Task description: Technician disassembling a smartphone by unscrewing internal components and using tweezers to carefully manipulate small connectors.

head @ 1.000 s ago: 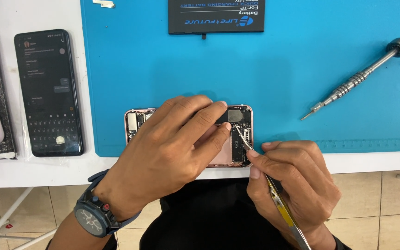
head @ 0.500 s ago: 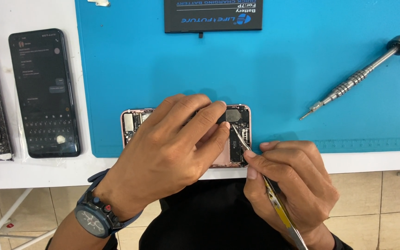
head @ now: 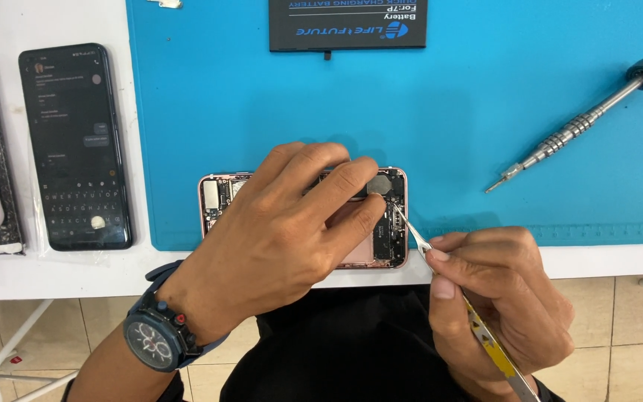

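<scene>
Right hand (head: 496, 298) pinched tight on the tweezers (head: 440, 268), thumb and fingers closed round the shaft, tips down inside the opened phone (head: 388, 223) at its right end. The tweezers slant from lower right of the frame up to the left, handle end running off the bottom edge. Left hand (head: 284, 238) lies flat across the phone, fingers spread and pressing, gripping nothing, just pinning it down. The phone sits low in the middle of the frame, long axis running left to right, pink rim showing, dark parts exposed at both ends.

It rests on the near edge of a blue mat (head: 262, 97), which lies on a white table (head: 53, 272). A watch (head: 154, 342) is on the left wrist. Upper right, a metal screwdriver (head: 582, 126) lies slanted, tip pointing down-left. Top centre, a flat black battery (head: 347, 22). Far left on the table, a dark phone (head: 76, 145) with its screen lit, standing lengthwise top to bottom. Tiled floor (head: 634, 320) shows below the table edge.
</scene>
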